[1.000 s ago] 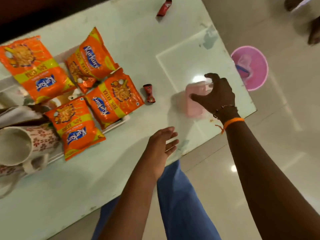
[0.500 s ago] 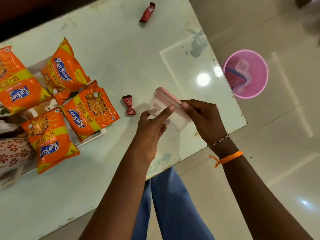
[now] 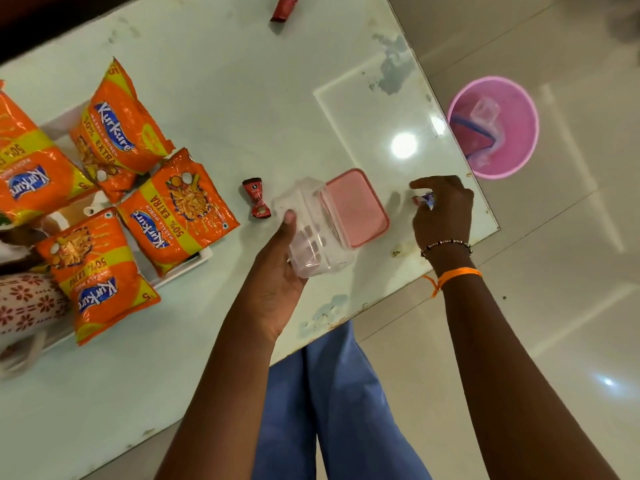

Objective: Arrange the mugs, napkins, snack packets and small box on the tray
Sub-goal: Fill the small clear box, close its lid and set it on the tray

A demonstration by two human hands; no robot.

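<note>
Small clear plastic box (image 3: 317,233) held open over the pale glass-topped table (image 3: 214,81), left hand (image 3: 277,282) cupped under its body, thumb pressed on the near wall. Pink rectangular lid (image 3: 355,207) swung open to the box's right side, whether still attached hard to tell. Right hand (image 3: 443,209) just right of the lid, fingers curled loosely around a small blue-and-red wrapped sweet (image 3: 424,199), apart from the box. Small red twisted-wrapper sweet (image 3: 256,201) lying just left of the box. Further left of the box, four orange Kurkure snack packets (image 3: 180,209) spread over the white tray (image 3: 183,268), nearly covering it. White mug with red flower print (image 3: 27,306) at the tray's near-left end, partly under one packet. Another red wrapper (image 3: 284,6) well beyond the box, at the far table edge. Pink round plastic bucket (image 3: 495,126) on the floor, right of the table, past the box.
</note>
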